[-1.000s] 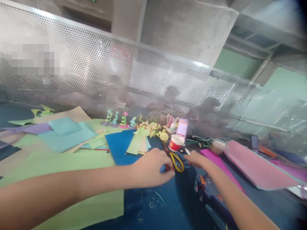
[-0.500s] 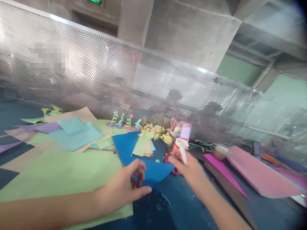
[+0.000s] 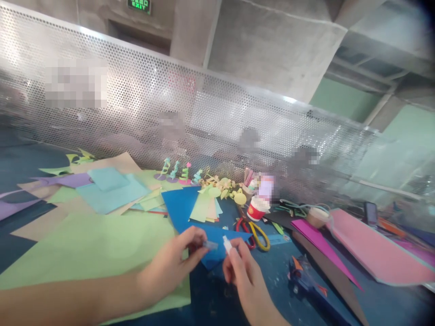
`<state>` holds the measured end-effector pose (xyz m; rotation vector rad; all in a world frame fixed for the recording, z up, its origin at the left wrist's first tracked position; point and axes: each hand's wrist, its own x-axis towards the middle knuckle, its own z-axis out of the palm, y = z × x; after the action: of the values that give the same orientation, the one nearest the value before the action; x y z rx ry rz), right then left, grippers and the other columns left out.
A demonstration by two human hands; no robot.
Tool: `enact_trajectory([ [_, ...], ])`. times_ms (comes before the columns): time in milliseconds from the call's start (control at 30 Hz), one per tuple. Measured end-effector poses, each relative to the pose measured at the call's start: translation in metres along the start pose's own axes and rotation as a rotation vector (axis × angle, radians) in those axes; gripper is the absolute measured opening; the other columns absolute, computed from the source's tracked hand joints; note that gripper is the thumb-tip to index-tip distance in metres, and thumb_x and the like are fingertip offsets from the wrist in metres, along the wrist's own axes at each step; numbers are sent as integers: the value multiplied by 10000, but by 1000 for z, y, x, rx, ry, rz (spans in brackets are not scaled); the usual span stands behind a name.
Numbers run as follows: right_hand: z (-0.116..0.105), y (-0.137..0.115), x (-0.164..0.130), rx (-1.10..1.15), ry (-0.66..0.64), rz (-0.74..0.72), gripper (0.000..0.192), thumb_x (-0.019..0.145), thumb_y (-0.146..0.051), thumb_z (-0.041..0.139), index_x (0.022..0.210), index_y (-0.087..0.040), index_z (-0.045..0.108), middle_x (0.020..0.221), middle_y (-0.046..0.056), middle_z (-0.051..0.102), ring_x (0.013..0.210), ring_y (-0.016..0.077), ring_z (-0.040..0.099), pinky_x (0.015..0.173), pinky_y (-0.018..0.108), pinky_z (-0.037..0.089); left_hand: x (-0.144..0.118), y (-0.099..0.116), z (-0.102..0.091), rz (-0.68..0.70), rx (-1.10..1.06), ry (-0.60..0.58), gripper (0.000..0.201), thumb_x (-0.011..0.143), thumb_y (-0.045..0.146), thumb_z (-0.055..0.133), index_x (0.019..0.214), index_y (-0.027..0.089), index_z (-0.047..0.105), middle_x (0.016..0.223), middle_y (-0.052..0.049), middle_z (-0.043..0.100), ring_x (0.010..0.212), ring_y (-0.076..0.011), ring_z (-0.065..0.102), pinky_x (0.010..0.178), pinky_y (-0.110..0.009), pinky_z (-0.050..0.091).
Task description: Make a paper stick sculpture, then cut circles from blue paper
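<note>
Left hand (image 3: 170,267) pinches one small bluish cap (image 3: 210,245); right hand (image 3: 239,271) grips one white glue stick (image 3: 227,244), both over one blue paper triangle (image 3: 212,251). One pair of scissors (image 3: 254,230) lies just behind.

Scissors (image 3: 254,228) lie before the cup (image 3: 257,208) (probably touching).

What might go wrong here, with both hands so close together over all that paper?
The small white tube in the right hand points at the left hand, which pinches a small pale scrap; if it holds glue, fingers could get sticky. The dark blue paper sheet below might get smeared. The red-and-yellow-handled scissors lie near.
</note>
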<state>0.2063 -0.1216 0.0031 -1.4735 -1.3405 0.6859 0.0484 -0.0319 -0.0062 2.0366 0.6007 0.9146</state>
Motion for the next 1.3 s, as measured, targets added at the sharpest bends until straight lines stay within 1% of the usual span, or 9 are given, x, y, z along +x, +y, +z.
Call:
enact_trajectory([
  [100,0,4,-1,-32,26,-10,339,907,-489,277,732,-218,379,589,-52,347,532,110,345,502,215,303,5,-7,-2,-70,-158,26,96,871,293,438,928,215,442,809,9,592,769,-131,584,720,-258,467],
  [167,-1,7,-1,-101,31,-32,291,911,-457,302,795,-219,422,614,-45,363,557,116,372,529,216,323,8,-11,-2,-95,-230,28,121,871,310,440,937,210,423,827,-5,612,798,-142,599,737,-277,477],
  [267,-2,11,-2,-196,21,-46,253,905,-437,342,920,-220,471,642,-34,412,575,123,409,548,216,346,10,-16,-2,-117,-275,32,141,871,325,440,943,208,410,848,-18,630,822,-152,610,739,-291,484],
  [367,-3,12,-1,-238,13,-43,254,902,-439,348,915,-218,471,657,-29,430,571,121,418,536,209,350,11,-16,-2,-121,-289,28,142,871,327,441,942,209,408,866,-18,636,821,-146,614,745,-290,484],
  [733,-4,9,1,-317,-54,-85,231,882,-414,412,881,-207,516,632,-28,478,516,107,445,482,195,339,8,-11,-3,-76,-195,-6,106,857,274,463,941,209,474,854,0,600,821,-133,592,761,-272,481],
  [900,-6,10,1,-258,-95,-109,236,881,-409,418,905,-207,538,645,-19,480,550,122,449,502,203,352,5,-10,-3,-104,-198,-7,152,862,316,457,966,208,482,855,-13,638,834,-152,624,781,-310,502],
  [1067,-6,11,-2,-231,-136,-117,208,893,-387,408,871,-211,517,618,-43,409,532,108,379,485,202,298,0,-9,-1,-109,-128,17,167,860,320,458,972,209,511,816,-10,647,789,-152,629,738,-291,502],
  [1167,-6,9,-3,-226,-139,-125,193,889,-375,424,852,-208,514,606,-49,392,525,102,361,482,202,284,-2,-8,-2,-92,-87,15,169,866,318,452,977,206,513,820,-13,650,768,-149,628,721,-283,501],
  [1300,-7,7,-1,-150,-175,-95,224,894,-402,406,849,-201,495,616,-45,421,541,103,401,495,202,302,-2,-5,-3,-35,-56,26,160,881,297,428,996,208,495,801,-4,637,758,-137,619,712,-269,496],
])
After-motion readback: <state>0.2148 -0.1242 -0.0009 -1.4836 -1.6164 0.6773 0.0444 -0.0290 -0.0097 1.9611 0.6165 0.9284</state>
